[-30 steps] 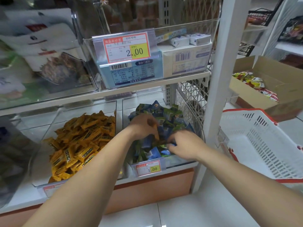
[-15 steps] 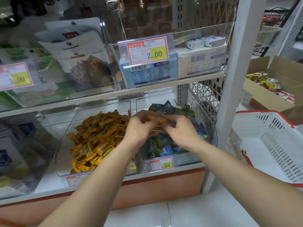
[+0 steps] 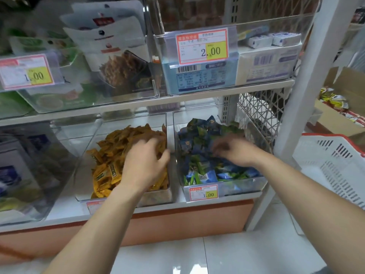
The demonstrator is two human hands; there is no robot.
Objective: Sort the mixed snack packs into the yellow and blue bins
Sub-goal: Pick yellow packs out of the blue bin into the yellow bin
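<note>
My left hand (image 3: 143,165) lies loosely spread on the yellow packs (image 3: 110,167); whether it grips one I cannot tell. My right hand (image 3: 232,149), at three o'clock, digs curled into the blue packs (image 3: 199,139), nearer any strays there

We see two clear plastic bins side by side on the lower shelf. The yellow bin (image 3: 94,147) on the left holds a loose heap of yellow snack packs (image 3: 110,167), small flat pouches with dark labels, lying at mixed angles and piled toward its right wall. The blue bin (image 3: 254,184) on the right is filled with blue snack packs (image 3: 199,139), blue and green wrappers jumbled together, darker ones heaped at the back and brighter ones against the front wall. We cannot tell whether any yellow pack remains among the blue ones.
</note>
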